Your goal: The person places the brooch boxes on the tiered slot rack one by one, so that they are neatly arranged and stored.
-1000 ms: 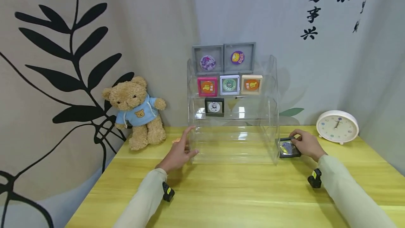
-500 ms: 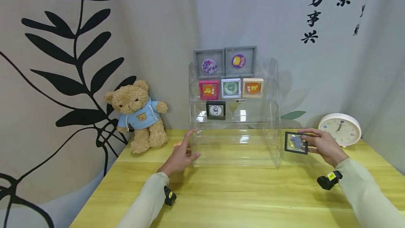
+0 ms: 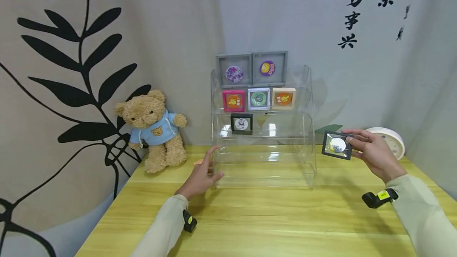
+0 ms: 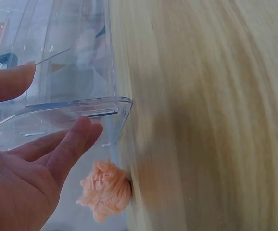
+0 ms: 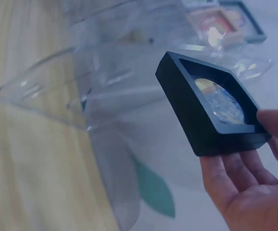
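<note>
Between the fingers and thumb of my right hand is a square black display frame, held by its right edge above the table. A round shiny badge sits inside it. The right wrist view shows the thumb on the front of the frame and the fingers under it. A clear tiered acrylic rack stands to its left. My left hand is at the rack's lower left side, thumb and fairly straight fingers apart. In the left wrist view a fingertip touches or nearly touches the side panel.
The rack's upper tiers carry grey frames, a pink frame, a white frame, a beige frame and a small black frame. A teddy bear sits left, a clock right, an orange bundle behind the left hand.
My right hand has lifted the black display frame off the table beside the rack and brought it up and slightly right. The left hand has stayed at the rack's side.
</note>
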The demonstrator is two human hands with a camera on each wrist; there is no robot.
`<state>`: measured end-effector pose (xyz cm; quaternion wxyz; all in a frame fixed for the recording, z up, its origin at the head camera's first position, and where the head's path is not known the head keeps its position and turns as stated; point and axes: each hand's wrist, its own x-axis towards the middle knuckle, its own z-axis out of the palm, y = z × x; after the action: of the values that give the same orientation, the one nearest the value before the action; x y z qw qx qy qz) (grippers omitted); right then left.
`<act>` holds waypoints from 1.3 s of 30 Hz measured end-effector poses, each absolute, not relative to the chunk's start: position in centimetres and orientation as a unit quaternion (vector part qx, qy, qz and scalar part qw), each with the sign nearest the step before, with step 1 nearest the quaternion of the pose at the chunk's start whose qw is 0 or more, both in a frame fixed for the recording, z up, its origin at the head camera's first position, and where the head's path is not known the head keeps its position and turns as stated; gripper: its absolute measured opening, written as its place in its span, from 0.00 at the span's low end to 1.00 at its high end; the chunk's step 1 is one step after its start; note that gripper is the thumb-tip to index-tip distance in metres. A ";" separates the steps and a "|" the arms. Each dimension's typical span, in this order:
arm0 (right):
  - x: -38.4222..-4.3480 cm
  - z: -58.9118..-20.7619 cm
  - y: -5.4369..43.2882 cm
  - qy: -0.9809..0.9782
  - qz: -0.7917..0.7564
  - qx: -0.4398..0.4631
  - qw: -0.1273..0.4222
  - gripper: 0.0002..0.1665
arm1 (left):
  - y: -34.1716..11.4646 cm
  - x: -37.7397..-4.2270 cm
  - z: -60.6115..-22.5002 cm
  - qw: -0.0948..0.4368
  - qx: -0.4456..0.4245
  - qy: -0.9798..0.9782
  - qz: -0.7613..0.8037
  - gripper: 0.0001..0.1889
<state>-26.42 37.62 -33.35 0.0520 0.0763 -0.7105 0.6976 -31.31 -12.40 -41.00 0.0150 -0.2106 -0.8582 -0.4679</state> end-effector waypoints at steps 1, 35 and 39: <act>-26.4 -33.0 37.4 -0.699 0.708 0.081 0.053 0.13 | -12.4 -31.3 -41.0 0.015 -0.210 -0.858 -0.468 0.47; -31.5 -24.7 25.6 -0.868 0.459 0.142 0.124 0.20 | -12.2 -31.2 -40.7 -0.001 -0.205 -0.862 -0.463 0.46; -32.8 -25.0 24.3 -0.873 0.436 0.156 0.154 0.19 | -12.3 -31.1 -40.7 -0.002 -0.206 -0.861 -0.466 0.46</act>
<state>-32.78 24.25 -24.95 0.1542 0.1556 -0.8731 0.4355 -31.10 -12.25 -40.74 -0.0019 -0.2057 -0.8608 -0.4656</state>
